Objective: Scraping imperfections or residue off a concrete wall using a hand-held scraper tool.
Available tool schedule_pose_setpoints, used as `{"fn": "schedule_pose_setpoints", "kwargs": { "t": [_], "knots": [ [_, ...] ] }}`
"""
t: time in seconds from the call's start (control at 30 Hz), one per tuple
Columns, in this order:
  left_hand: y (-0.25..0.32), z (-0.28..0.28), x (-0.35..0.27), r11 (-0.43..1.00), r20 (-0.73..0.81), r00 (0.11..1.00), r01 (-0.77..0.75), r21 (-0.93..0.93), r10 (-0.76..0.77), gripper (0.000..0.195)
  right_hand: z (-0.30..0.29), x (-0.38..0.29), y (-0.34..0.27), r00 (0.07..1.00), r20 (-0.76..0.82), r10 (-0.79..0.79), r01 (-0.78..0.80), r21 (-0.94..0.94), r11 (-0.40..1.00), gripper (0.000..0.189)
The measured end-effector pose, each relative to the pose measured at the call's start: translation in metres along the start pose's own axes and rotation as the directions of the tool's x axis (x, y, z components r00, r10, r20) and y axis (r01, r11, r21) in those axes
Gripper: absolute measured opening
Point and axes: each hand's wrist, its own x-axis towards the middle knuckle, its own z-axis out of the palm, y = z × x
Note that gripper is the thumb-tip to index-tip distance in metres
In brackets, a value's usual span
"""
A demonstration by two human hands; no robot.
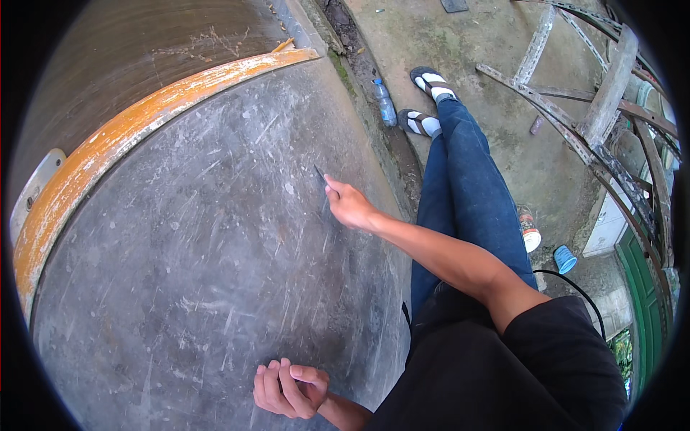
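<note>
My right hand (pixel 347 203) grips a thin, dark, pointed blade (pixel 319 173) between thumb and fingers. Its tip points away from me, over a grey slab (pixel 215 226) marked with scratches and pale specks. Whether the tip touches the slab is unclear. Near the bottom of the view, my left hand (pixel 291 389) is held over the same slab with its fingers curled in beside the thumb. Nothing shows in that hand, though the inside of its curl is partly hidden.
A worn orange edge strip (pixel 135 116) borders the slab's far side. Beside my sandalled feet (pixel 423 124) stands a plastic bottle (pixel 384 102). Rusty metal framing (pixel 566 124) rises at right, near a paint-stained container (pixel 529 229) and a blue plastic cup (pixel 565 259).
</note>
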Motion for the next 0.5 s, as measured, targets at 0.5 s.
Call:
{"fn": "schedule_pose_setpoints", "kwargs": {
  "t": [0.5],
  "knots": [
    [0.001, -0.002, 0.003, 1.000, 0.007, 1.000, -0.003, 0.002, 0.003, 0.014, -0.013, -0.013, -0.016, 0.996, 0.091, 0.023, -0.030, 0.082, 0.996, 0.050]
  ]
}}
